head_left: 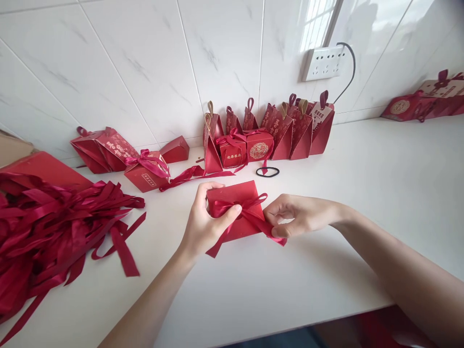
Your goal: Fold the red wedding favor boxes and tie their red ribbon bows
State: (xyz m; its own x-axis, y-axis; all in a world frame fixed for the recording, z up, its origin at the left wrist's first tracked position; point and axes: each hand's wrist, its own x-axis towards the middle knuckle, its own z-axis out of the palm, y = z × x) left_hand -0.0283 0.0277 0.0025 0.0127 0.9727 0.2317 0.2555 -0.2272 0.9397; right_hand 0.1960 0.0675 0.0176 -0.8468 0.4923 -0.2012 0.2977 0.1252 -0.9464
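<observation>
A small red gift box [237, 192] is in front of me over the white table, with a dark red satin ribbon [250, 211] tied in a bow across its top. Round the box's left side my left hand [206, 220] is closed, its thumb pressed on the bow near the knot. At the box's right edge my right hand [300, 215] pinches one ribbon tail between thumb and finger; the tail's end sticks out below the fingertips. Another tail hangs at the box's lower left. The box's underside and my left fingers behind it are mostly hidden.
A large heap of red ribbons [54, 232] covers the left of the white table [224, 295]. Behind stand several red boxes [284, 133], some with bows, against the tiled wall. A black elastic loop [267, 172] lies behind my hands. A power strip [324, 63] hangs on the wall.
</observation>
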